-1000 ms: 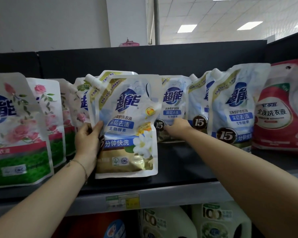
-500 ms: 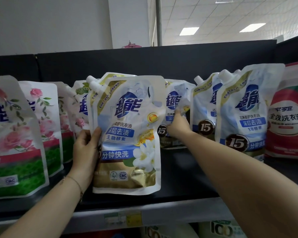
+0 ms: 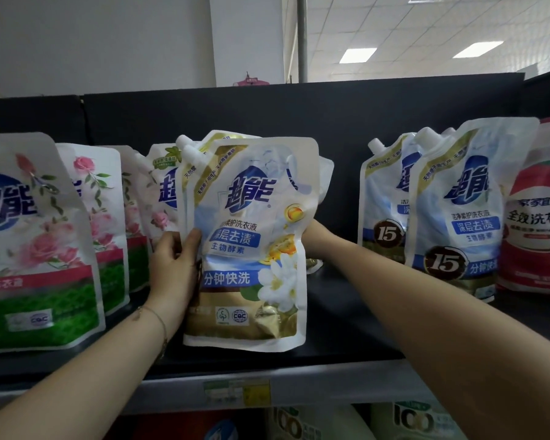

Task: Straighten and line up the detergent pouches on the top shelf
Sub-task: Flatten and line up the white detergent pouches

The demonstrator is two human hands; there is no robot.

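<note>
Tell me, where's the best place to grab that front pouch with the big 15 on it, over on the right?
Probably pinch the 15 pouch by its left edge at mid-height, coming from the front-left. It stands upright facing out, with open shelf front-left of it, while a red pouch crowds its right. The left hand grips the flower pouch the same way.
</note>
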